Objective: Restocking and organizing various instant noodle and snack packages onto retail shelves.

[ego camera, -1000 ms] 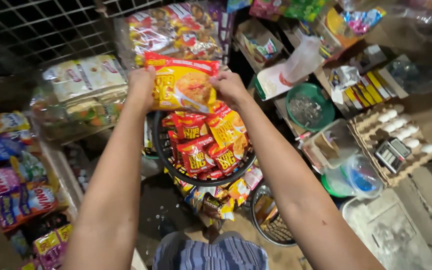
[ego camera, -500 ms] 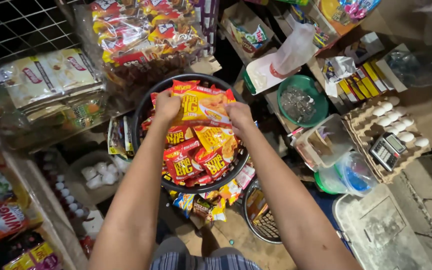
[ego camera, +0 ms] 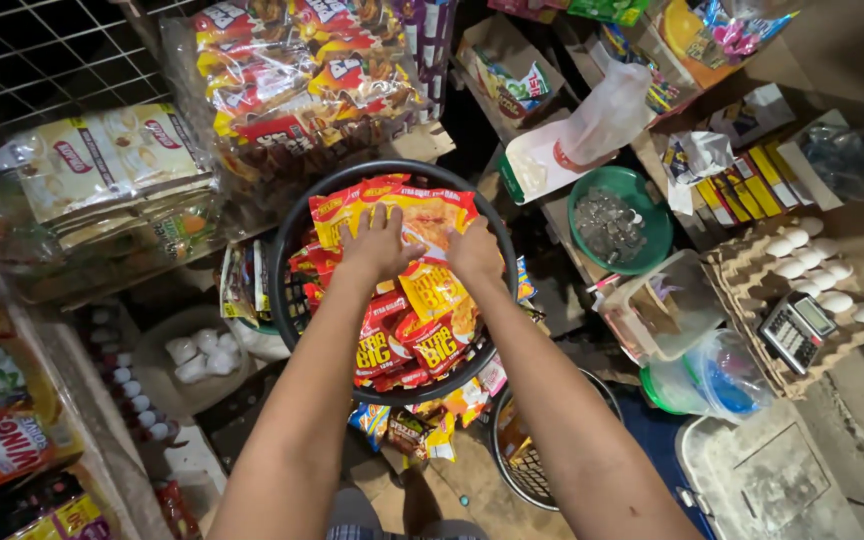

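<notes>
Orange snack packet (ego camera: 422, 212) under both flat, palm-down hands (ego camera: 377, 245).

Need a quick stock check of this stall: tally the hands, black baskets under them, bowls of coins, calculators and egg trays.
Hands: 2 (left hand, right hand)
Black basket: 1
Bowl of coins: 1
Calculator: 1
Egg tray: 1
Total: 6
</notes>
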